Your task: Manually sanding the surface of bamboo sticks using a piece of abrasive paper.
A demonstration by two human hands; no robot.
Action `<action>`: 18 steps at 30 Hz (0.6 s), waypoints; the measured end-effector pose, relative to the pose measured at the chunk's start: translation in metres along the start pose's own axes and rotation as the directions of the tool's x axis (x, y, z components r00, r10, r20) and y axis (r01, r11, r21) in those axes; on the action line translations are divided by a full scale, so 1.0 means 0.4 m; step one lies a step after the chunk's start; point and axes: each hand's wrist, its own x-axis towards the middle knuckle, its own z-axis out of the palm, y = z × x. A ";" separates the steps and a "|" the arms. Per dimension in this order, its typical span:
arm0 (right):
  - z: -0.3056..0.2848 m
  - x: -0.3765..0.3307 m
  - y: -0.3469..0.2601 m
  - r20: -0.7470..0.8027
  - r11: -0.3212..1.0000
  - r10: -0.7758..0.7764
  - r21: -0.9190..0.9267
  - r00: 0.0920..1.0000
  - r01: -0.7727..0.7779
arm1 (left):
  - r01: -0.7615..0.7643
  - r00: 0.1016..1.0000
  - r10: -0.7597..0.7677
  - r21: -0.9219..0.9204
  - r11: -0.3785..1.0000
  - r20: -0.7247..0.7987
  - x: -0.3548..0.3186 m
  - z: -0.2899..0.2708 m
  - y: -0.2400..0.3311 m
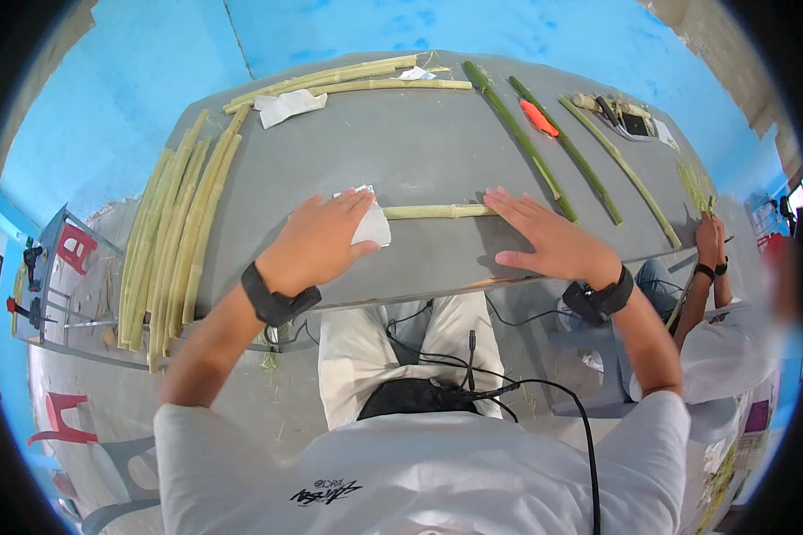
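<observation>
A pale, peeled bamboo stick [437, 211] lies crosswise on the grey table in front of me. My left hand [317, 241] rests palm down at its left part, fingers stretched out over a white sheet of paper or cloth [376, 228] that covers the stick there. Whatever lies under that palm is hidden. At the stick's right end, my right hand [558, 239] is flat with the fingers spread and the thumb apart; its fingertips touch or nearly touch the stick. Both hands look open.
Several peeled bamboo sticks [174, 236] lie along the table's left edge, more [366, 86] at the back with a crumpled white sheet [287, 107]. On the right are green bamboo sticks [517, 134], an orange-handled tool [539, 118] and another person's hands [710, 241].
</observation>
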 end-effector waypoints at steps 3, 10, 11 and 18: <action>0.052 -0.019 -0.030 -0.187 0.998 0.031 0.052 0.982 -0.022 | -0.009 0.985 -0.012 -0.123 0.992 -0.170 -0.045 0.029 0.040; 0.135 -0.007 -0.023 -0.460 0.997 0.076 0.034 0.884 -0.068 | 0.013 0.863 -0.077 -0.130 0.991 -0.499 -0.083 0.121 0.070; 0.139 -0.008 -0.020 -0.477 0.997 0.080 0.029 0.875 -0.075 | 0.005 0.819 -0.076 -0.125 0.992 -0.569 -0.083 0.127 0.067; 0.141 -0.013 -0.027 -0.552 0.996 0.076 0.005 0.830 -0.088 | 0.074 0.861 -0.167 -0.206 0.976 -0.480 -0.082 0.140 0.064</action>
